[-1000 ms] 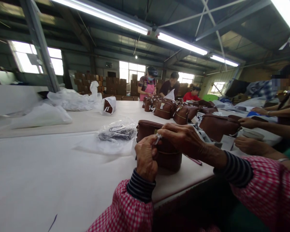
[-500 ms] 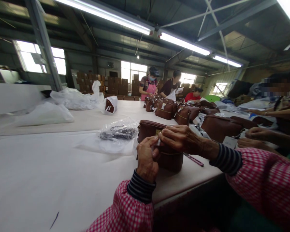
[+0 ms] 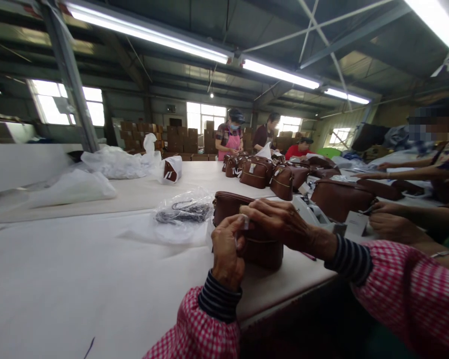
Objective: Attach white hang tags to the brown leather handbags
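A brown handbag point(image 3: 264, 254) stands upright on the white table in front of me. Before its front face my two hands meet, fingertips almost touching. My left hand point(image 3: 227, 249) is closed in a pinch on a small whitish strip point(image 3: 246, 223), whose kind I cannot make out. My right hand point(image 3: 279, 219) is closed too, its thumb and finger at the strip's upper end; the fingers hide whether they grip it. The bag's upper front is partly covered by the right hand. Left of the bag lies a dark strap point(image 3: 185, 213) in a clear plastic bag point(image 3: 168, 232).
Several brown handbags point(image 3: 252, 172) stand farther back, with one large bag point(image 3: 340, 199) at right. Beside it are a co-worker's hands point(image 3: 392, 222) and a white tag point(image 3: 356, 224). Plastic sheeting point(image 3: 112, 162) and a wrapped bag point(image 3: 171, 169) lie at the back left. Co-workers point(image 3: 230, 137) stand beyond.
The view has tilted up slightly. My right hand has shifted a little down and now covers the bag's gold-coloured patch. A neighbour's hand at right has reached farther left.
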{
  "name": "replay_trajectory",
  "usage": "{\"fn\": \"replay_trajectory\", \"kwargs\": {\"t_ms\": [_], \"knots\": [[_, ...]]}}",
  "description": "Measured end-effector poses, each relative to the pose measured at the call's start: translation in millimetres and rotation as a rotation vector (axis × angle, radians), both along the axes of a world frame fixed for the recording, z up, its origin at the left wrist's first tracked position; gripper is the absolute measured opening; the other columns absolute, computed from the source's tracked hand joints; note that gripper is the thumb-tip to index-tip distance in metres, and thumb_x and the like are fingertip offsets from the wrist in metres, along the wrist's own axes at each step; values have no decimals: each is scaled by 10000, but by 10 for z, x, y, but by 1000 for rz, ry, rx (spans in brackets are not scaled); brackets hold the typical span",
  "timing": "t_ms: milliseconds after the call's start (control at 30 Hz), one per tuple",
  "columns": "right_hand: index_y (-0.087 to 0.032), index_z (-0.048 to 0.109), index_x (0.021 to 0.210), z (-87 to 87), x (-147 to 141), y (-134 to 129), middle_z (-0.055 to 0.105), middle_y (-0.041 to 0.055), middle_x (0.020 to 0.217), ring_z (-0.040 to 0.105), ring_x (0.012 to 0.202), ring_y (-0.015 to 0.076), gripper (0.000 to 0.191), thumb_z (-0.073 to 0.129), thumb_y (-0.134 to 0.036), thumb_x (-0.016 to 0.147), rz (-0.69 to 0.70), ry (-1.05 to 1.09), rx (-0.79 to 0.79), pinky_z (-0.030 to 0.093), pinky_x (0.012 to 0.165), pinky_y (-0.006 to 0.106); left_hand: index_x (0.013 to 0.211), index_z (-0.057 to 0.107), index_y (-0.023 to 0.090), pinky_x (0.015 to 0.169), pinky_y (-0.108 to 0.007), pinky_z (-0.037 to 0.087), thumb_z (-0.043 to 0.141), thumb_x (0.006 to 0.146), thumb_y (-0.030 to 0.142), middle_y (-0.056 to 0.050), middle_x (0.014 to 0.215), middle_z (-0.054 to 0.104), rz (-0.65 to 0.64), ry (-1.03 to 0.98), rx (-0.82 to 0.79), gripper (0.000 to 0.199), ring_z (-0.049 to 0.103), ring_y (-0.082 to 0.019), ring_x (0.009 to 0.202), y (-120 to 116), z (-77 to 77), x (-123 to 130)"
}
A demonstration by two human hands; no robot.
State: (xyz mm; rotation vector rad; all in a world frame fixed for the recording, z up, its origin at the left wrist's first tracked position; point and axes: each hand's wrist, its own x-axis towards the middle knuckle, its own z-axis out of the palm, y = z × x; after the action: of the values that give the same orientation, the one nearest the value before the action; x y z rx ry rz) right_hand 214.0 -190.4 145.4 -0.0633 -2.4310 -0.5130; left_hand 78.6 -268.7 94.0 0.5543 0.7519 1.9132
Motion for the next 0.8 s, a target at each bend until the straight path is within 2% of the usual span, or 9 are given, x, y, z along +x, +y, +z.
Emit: {"fn": "replay_trajectory", "kwargs": {"t_ms": [100,167,267,333,433,600,700,800], "knots": [[-160,673,1165,-163,9,-220,729,99,1043,689,955,205,239,524,-204,983,-130,265,-447,539,834,307,901,687,90,355,-152,149,726,703,239,-23,676,683,4,35,3,251,308,17,343,-20,-21,20],[-171,715,1058,-217,-8,-314,734,59,894,681,772,173,201,576,-256,940,-179,352,-822,535,677,262,899,682,96,349,-155,145,719,710,234,-4,641,662,26,60,0,238,299,14,337,-30,-36,35],[-153,729,902,-202,-77,-345,648,9,625,486,450,95,263,601,-382,891,-178,369,-1327,344,403,203,902,675,117,350,-149,156,733,731,257,46,578,590,69,105,2,228,293,10,344,-37,-59,49],[-137,711,804,-168,-133,-322,580,-11,524,360,379,58,319,628,-441,849,-171,416,-1493,224,365,190,906,670,126,352,-144,162,747,735,269,58,572,571,84,125,1,236,291,11,350,-40,-65,50],[-134,673,682,-146,-203,-286,504,-31,431,297,357,36,368,702,-491,766,-182,504,-1579,160,368,186,898,665,123,356,-142,171,766,721,271,43,608,599,70,128,-11,252,299,16,355,-40,-56,39],[-132,642,634,-220,-288,-302,491,-39,431,363,395,40,411,793,-513,659,-130,659,-1566,251,404,174,903,672,119,361,-143,173,799,695,297,29,646,615,53,150,-21,301,312,18,367,-33,-32,4],[-132,646,652,-271,-312,-338,479,-48,433,358,399,41,386,781,-493,673,-117,702,-1551,254,403,173,913,678,123,358,-148,175,812,687,320,28,655,619,51,171,-28,329,311,15,373,-58,-6,-12],[-130,683,708,-297,-296,-343,487,-42,436,340,383,44,346,726,-471,739,-125,636,-1528,226,379,176,965,688,135,369,-146,208,832,668,293,40,665,617,55,185,-43,366,351,5,405,-93,28,-26]]}}
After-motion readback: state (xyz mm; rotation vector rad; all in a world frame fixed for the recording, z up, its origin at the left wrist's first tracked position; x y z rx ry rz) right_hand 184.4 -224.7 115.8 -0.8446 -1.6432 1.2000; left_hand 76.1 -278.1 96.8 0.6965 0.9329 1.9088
